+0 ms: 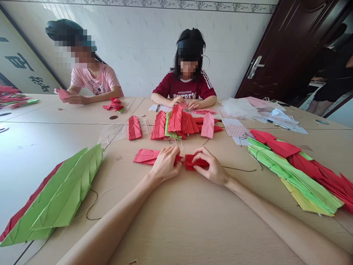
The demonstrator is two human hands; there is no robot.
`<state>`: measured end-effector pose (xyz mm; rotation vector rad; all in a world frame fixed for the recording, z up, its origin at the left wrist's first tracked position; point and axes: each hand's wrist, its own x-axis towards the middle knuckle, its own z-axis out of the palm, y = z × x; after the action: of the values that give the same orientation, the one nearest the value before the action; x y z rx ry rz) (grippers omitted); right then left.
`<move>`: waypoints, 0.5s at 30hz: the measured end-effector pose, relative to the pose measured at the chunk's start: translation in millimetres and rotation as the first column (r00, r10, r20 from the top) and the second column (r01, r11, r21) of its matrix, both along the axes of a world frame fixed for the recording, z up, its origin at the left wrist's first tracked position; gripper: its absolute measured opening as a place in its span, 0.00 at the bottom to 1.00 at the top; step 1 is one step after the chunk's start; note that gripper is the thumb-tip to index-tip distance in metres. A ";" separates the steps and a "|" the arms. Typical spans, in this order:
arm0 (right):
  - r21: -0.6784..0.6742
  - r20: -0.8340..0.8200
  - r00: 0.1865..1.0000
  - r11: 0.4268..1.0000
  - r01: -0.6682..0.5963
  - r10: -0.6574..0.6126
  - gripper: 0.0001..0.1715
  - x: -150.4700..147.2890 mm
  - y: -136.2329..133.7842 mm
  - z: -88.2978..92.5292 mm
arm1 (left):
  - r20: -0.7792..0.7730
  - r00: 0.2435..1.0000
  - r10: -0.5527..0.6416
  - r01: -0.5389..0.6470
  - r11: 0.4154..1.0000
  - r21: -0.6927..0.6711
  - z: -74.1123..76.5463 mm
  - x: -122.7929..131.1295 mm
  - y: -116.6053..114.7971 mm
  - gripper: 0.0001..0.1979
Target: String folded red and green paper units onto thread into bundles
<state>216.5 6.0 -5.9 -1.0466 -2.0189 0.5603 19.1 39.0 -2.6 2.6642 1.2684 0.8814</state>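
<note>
My left hand [167,162] is closed over the right end of a pinkish-red pleated paper piece [145,156] lying on the table. Just right of it, my right hand [211,165] curves its thumb and fingers around a darker red folded paper piece [190,162]. The inner ends of the two pieces nearly meet between my hands; whether they are joined I cannot tell. A dark cord [239,169] runs out to the right from behind my right hand. Beyond my hands lies a pile of red folded papers [176,123] with some green among them.
Long green pleated papers [66,195] lie at left, with loose cords beside them. Red, green and yellow pleated papers [298,173] lie at right. Plastic bags [239,108] and printed sheets [235,129] sit farther back. Two people [183,86] across the table handle red folded papers.
</note>
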 end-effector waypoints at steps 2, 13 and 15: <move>0.024 0.012 1.000 1.000 -0.001 0.001 0.06 -0.4 -1.0 -0.1 | 0.017 1.000 0.001 -0.001 1.000 -0.014 0.5 -0.1 0.2 0.07; 0.069 0.105 0.994 0.997 -0.035 0.028 0.04 -3.6 -0.9 -4.7 | 0.169 0.986 0.008 0.010 0.995 -0.104 1.8 0.3 1.8 0.07; 0.070 0.119 0.992 0.997 -0.041 0.033 0.03 -4.1 -1.1 -5.3 | 0.198 0.980 0.025 -0.001 0.993 -0.118 2.1 0.3 1.6 0.07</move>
<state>212.4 4.9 -11.3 -1.0214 -2.1490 0.4505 19.4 40.6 -0.5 2.4119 1.2511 1.0123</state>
